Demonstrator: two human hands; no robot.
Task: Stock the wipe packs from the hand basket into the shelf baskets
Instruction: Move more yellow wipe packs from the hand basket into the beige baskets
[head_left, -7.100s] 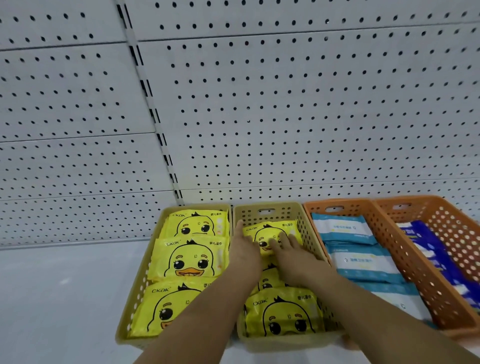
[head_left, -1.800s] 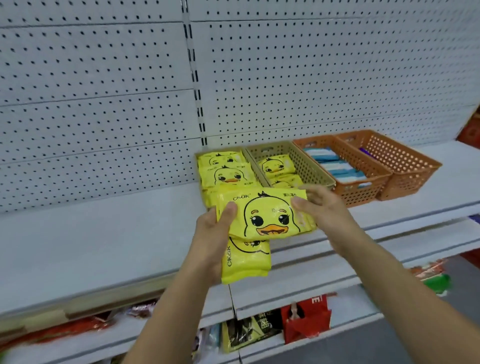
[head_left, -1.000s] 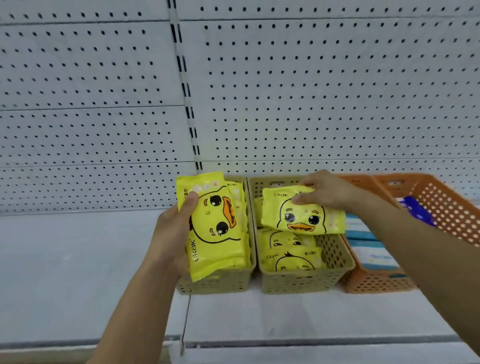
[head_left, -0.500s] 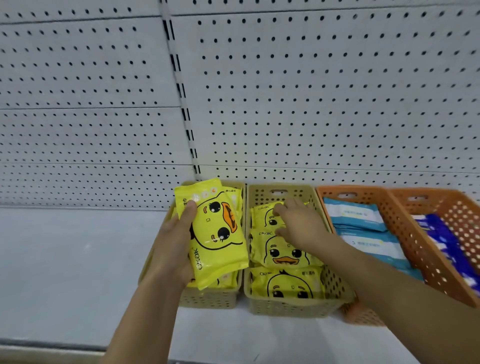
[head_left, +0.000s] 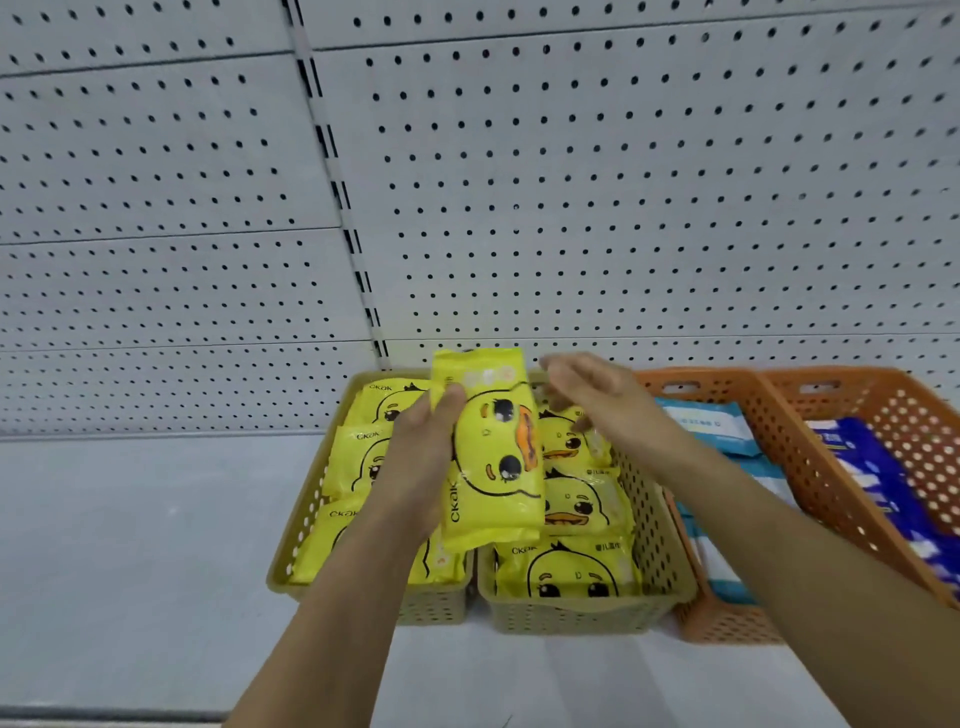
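Note:
My left hand (head_left: 418, 457) grips a yellow duck wipe pack (head_left: 491, 452), held upright on its end above the gap between two tan shelf baskets. The left tan basket (head_left: 291, 551) holds several yellow duck packs (head_left: 358, 457). The right tan basket (head_left: 660, 566) holds three more duck packs (head_left: 571, 566) laid in a row. My right hand (head_left: 597, 400) hovers over the far end of the right tan basket, fingers relaxed, holding nothing, just right of the held pack. The hand basket is out of view.
Two orange baskets stand to the right: the nearer one (head_left: 727, 618) holds white and blue packs (head_left: 706, 421), the far one (head_left: 914, 410) dark blue packs (head_left: 872, 467). Grey shelf surface (head_left: 130, 545) stretches left. A white pegboard wall (head_left: 571, 208) backs the shelf.
My right hand has let go of the duck pack it laid in the right tan basket and lifted off it. My left hand has carried its pack right and up toward the right hand.

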